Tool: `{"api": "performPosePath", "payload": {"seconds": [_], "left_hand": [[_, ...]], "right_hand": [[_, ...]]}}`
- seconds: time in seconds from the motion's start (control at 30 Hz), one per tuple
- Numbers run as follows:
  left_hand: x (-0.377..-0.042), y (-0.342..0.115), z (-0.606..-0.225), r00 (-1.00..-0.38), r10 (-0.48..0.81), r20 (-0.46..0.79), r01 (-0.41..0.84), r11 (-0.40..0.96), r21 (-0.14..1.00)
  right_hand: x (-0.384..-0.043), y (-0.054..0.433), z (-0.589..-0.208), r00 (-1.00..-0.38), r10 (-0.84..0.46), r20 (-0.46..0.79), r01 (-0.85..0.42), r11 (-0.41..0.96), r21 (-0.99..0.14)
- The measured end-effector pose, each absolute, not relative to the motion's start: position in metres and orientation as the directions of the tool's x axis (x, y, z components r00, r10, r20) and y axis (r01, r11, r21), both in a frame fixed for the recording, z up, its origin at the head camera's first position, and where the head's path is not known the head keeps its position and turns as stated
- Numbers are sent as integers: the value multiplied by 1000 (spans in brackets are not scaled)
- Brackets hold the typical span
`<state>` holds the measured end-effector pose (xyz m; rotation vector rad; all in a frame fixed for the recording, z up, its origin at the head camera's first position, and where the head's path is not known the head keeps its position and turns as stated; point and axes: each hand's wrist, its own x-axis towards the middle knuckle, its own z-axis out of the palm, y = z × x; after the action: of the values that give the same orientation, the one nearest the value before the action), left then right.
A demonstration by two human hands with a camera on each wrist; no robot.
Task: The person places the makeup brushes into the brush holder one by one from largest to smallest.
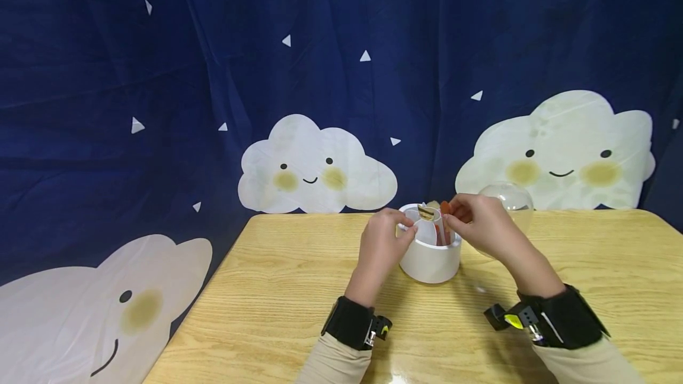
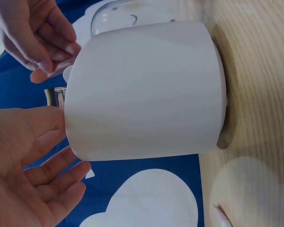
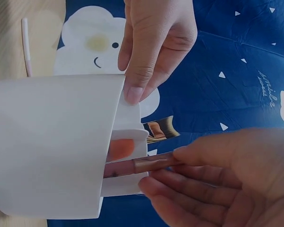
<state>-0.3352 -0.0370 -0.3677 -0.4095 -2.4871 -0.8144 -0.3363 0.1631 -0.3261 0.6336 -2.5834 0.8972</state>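
- Nearest the right-wrist lens, the right hand [image 3: 232,184] pinches a slim brown tube [image 3: 156,162], thumb and fingertips closed to its width; the tube's far end sits inside the white round holder [image 1: 430,265], upright on the table [image 1: 277,289];
- Opposite, the left hand [image 1: 380,243] lightly holds the holder's rim between thumb and fingers; how firmly, I cannot tell from my remote post;
- For clean work I would keep the tube parallel to the compartment walls, clear of the orange-red item [image 3: 120,149] beside it, and let the left hand steady without tipping;
- Between both hands, a gold-and-dark piece [image 1: 425,213] sticks up from the holder; I would avoid brushing it;
- Behind the right hand, a clear dome [image 1: 516,197] calls for a tucked forearm;
- Beyond, smiling clouds [image 1: 317,153] decorate a navy curtain [image 1: 320,16].
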Motion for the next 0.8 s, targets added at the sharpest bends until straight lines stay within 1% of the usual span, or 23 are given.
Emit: {"api": "performPosePath", "payload": {"seconds": [0.17, 0.63, 0.8], "left_hand": [[-335, -36, -369, -836, 110, 538, 401, 791, 462], [-336, -35, -369, -824, 123, 553, 398, 820, 411], [-336, -35, -370, -820, 129, 557, 398, 828, 394]], "right_hand": [[-337, 163, -328, -853, -325, 409, -504, 720, -477], [-338, 163, -332, -879, -363, 310, -471, 765, -440], [-337, 164, -333, -875, -369, 313, -477, 764, -434]]}}
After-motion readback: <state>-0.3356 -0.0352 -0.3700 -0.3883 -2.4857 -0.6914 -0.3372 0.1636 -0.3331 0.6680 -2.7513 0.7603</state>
